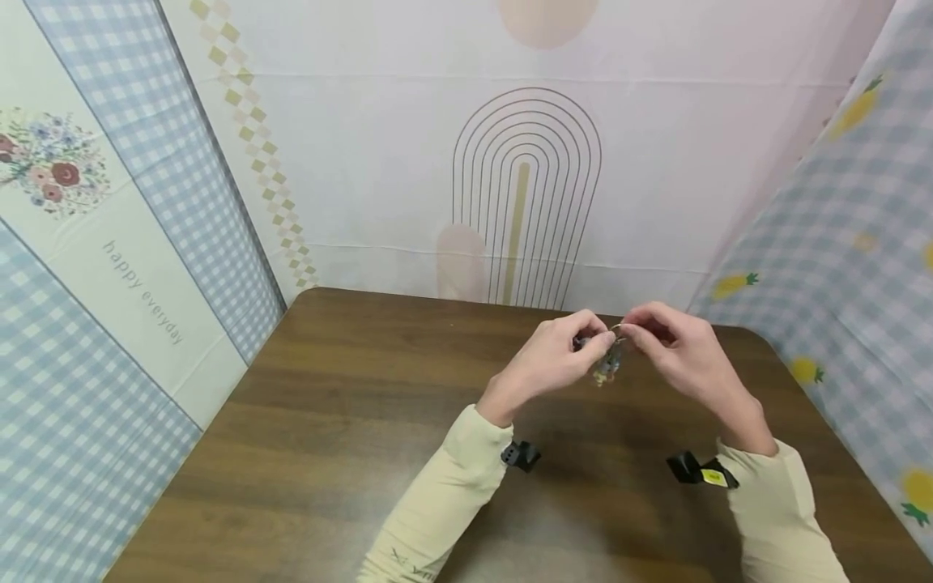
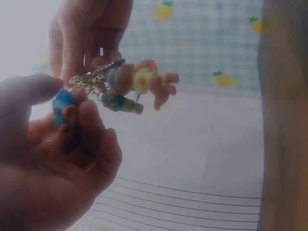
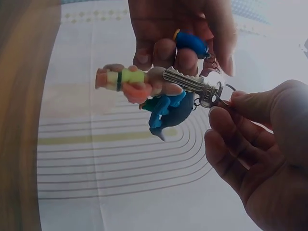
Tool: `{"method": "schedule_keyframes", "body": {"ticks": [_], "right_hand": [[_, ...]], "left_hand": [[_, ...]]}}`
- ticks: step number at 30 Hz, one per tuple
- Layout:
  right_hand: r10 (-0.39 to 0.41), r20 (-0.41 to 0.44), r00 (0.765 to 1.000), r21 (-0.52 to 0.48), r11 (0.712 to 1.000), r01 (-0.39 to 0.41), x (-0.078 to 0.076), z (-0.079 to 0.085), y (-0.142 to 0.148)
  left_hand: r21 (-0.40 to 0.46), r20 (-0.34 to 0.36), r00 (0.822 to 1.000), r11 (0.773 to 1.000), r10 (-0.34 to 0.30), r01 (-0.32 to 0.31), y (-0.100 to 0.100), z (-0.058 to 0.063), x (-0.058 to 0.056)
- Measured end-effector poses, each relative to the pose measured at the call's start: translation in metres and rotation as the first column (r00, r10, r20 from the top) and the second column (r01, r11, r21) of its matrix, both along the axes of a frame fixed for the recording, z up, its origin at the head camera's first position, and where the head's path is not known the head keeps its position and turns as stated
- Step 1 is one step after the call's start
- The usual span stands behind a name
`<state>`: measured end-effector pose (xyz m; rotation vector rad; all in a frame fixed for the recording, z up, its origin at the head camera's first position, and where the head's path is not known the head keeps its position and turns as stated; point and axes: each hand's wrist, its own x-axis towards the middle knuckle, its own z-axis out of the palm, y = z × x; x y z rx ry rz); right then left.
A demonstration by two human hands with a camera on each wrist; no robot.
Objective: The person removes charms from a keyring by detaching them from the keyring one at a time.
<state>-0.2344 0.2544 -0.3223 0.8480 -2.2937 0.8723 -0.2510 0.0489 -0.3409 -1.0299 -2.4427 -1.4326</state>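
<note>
Up over the table's far side, both hands hold a key ring with several small charms. My right hand (image 1: 678,348) pinches the metal key ring (image 3: 226,92) between thumb and forefinger. A silver toothed key (image 3: 185,81) hangs on that ring beside the charms. In my left hand (image 1: 557,356), curled fingers hold a blue charm (image 3: 192,44) with an orange part, linked by a short chain. Dangling free are a figurine in yellow and pink (image 3: 132,79) and a grey and teal charm (image 3: 174,111). The hands partly hide the ring in the head view.
The brown wooden table (image 1: 350,453) spreads below the hands. Behind its far edge hangs a white patterned cloth (image 1: 379,178). Checked cloths stand at the left (image 1: 66,324) and right (image 1: 838,267). Both sleeves carry black wrist cameras (image 1: 521,455).
</note>
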Motion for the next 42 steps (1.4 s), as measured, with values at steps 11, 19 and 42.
{"method": "schedule_keyframes", "body": {"ticks": [11,19,42], "right_hand": [[0.062,-0.038,0.997,-0.017,0.998,-0.063,0.01,0.006,-0.012],[0.058,-0.102,0.993,0.013,0.998,-0.057,0.018,0.011,-0.02],[0.134,-0.054,0.99,-0.167,0.976,-0.141,0.02,0.006,-0.04]], "left_hand": [[0.04,-0.062,0.998,0.999,-0.011,0.014,-0.012,0.004,0.008],[0.018,-0.092,0.993,0.997,-0.07,0.072,-0.021,0.007,0.015],[0.095,-0.146,0.971,0.975,-0.187,0.202,-0.032,0.011,0.027]]}}
